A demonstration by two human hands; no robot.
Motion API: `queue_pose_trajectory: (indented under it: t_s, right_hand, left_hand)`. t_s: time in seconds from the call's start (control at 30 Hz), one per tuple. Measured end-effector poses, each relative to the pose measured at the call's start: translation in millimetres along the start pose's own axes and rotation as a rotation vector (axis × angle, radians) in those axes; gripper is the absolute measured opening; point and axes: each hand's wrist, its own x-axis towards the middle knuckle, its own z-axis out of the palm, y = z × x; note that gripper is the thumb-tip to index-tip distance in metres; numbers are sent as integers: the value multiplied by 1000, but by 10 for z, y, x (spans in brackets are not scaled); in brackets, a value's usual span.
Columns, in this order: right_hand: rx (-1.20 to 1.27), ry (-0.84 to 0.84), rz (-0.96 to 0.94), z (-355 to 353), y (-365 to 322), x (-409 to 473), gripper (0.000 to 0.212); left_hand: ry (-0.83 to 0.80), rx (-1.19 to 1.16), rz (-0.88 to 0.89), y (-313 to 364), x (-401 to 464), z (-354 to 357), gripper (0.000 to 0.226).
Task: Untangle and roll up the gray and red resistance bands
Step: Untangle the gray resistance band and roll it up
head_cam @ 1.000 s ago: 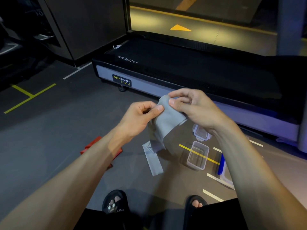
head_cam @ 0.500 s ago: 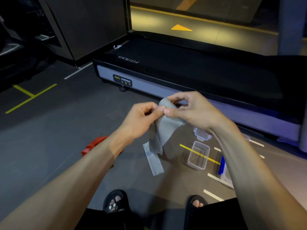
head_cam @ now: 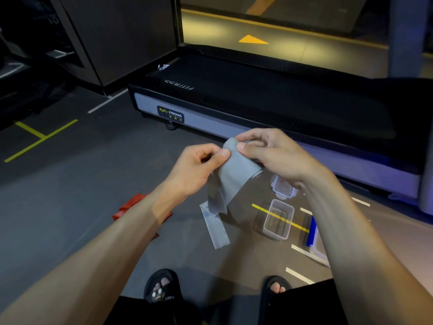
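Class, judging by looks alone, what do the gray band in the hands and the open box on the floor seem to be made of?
Gray band: probably thin latex or rubber, matte; it drapes limply and folds softly where both hands pinch it.
Open box: likely clear hard plastic; the yellow floor line shows through its walls, and its rim keeps a rigid shape.

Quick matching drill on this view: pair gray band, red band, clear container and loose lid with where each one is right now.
Things:
1. gray band
2. red band
3. clear container
4. loose lid

Places:
A. on the floor, partly behind the left forearm
B. pinched by the left hand and right hand
C. on the floor nearest the treadmill
D. standing open across the yellow floor line

Pairs: 1-B, 2-A, 3-D, 4-C
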Motion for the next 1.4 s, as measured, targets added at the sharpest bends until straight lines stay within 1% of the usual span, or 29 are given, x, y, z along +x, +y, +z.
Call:
queue_pose_trajectory:
  t_s: [0.07, 0.13, 0.23, 0.27, 0.33, 0.43, 0.57, 0.67, 0.77, 0.9, 1.0, 1.07, 1.2, 1.27, 1.33, 1.4]
  right_hand:
    - [-25, -11, 6, 8, 14, -3, 14]
    - [-68, -24, 0, 34, 18, -6, 18]
    - [-99, -22, -36, 76, 8, -5, 31]
    - [-100, -7, -51, 78, 6, 0, 32]
    - [-109, 11, -84, 66, -5, 8, 29]
    - [-104, 9, -97, 60, -10, -3, 23]
    - [-46, 58, -60, 49, -9, -1, 22]
    - [10, 75, 0, 50, 27, 25, 26]
    - [35, 67, 19, 76, 52, 43, 25]
    - [-8, 56, 0, 102, 63, 30, 21]
    - [-59, 51, -32, 129, 51, 24, 18]
    - [-56, 31, -41, 138, 40, 16, 17]
    - [-59, -84, -40, 200, 14, -37, 27]
    - [-39, -75, -42, 201, 19, -32, 29]
    - [-5, -54, -38, 179, 21, -17, 28]
    - [-32, -25, -44, 151, 25, -1, 23]
  left_hand:
    - [18, 17, -4, 3, -11, 10, 33]
    - [48, 31, 5, 12, -23, 24, 34]
    - [74, 58, 13, 38, -34, 47, 37]
    - [78, 62, 11, 40, -35, 50, 41]
    - [80, 56, 9, 45, -38, 50, 46]
    - [26, 13, 17, 42, -34, 28, 39]
    - [-33, -13, -8, -13, -12, -12, 24]
    - [-25, -9, -26, -9, -2, -13, 21]
    - [3, 0, -40, 17, 5, -4, 22]
    - [54, 24, -51, 54, -5, 14, 29]
    - [83, 86, -72, 66, -23, 2, 49]
    - [91, 91, -65, 50, -26, -11, 57]
    - [95, 94, -41, 50, -24, -30, 52]
    - [67, 94, -36, 60, -30, -18, 51]
    - [40, 83, -23, 58, -31, -10, 43]
    - [-6, 59, -17, 44, -24, -31, 35]
